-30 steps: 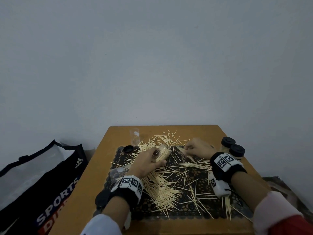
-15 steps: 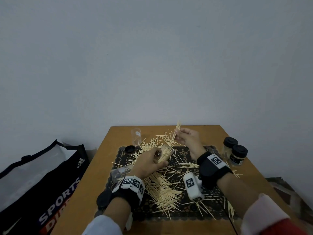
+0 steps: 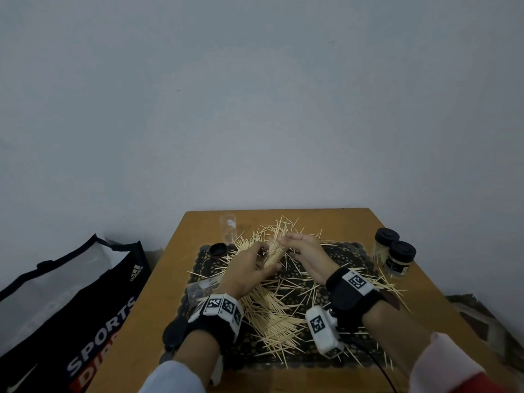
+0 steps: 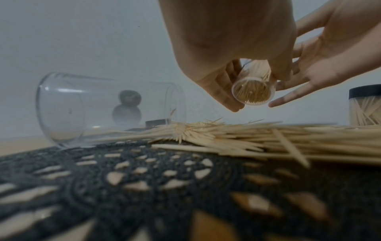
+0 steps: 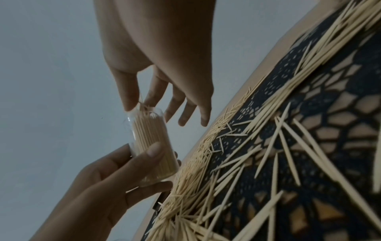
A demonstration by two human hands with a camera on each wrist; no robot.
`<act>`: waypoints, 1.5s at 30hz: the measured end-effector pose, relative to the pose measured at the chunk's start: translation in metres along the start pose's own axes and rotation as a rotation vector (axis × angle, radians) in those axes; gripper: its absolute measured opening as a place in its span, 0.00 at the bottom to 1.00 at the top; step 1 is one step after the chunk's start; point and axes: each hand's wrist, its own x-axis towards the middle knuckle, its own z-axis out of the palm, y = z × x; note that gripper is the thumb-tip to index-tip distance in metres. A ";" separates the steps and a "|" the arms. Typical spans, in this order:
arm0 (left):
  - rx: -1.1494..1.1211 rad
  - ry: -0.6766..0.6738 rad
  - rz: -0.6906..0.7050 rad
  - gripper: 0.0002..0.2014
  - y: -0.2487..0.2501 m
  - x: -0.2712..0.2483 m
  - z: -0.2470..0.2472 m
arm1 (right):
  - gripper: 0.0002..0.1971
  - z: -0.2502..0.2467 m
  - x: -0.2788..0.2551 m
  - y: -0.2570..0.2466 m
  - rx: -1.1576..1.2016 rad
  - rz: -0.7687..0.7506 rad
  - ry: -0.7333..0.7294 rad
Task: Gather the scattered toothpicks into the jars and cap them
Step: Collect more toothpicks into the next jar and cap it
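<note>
My left hand [image 3: 252,265] grips a clear jar [image 3: 273,249] packed with toothpicks and holds it tilted above the black lace mat [image 3: 344,258]. In the right wrist view the jar [image 5: 152,146] points its mouth up at my right hand [image 5: 140,101], whose thumb and forefinger pinch a few toothpicks at the rim while the other fingers stay straight. The left wrist view shows the jar's round bottom [image 4: 252,91] between my left fingers [image 4: 218,88]. Loose toothpicks [image 3: 272,313] cover the mat in heaps.
Two capped, filled jars [image 3: 394,251] stand at the table's right edge. An empty jar [image 3: 228,226] stands at the back left beside a black lid [image 3: 217,249]. Another empty jar [image 4: 92,107] lies on its side left of the mat. A sports bag [image 3: 71,307] sits on the floor at left.
My right hand lifted a pinch of toothpicks off the mat, raised them, then brought them left to the jar's mouth. The left hand kept the jar almost still.
</note>
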 end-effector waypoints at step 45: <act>0.013 -0.001 0.069 0.27 -0.002 0.000 0.001 | 0.13 0.001 -0.008 0.000 0.054 -0.040 -0.004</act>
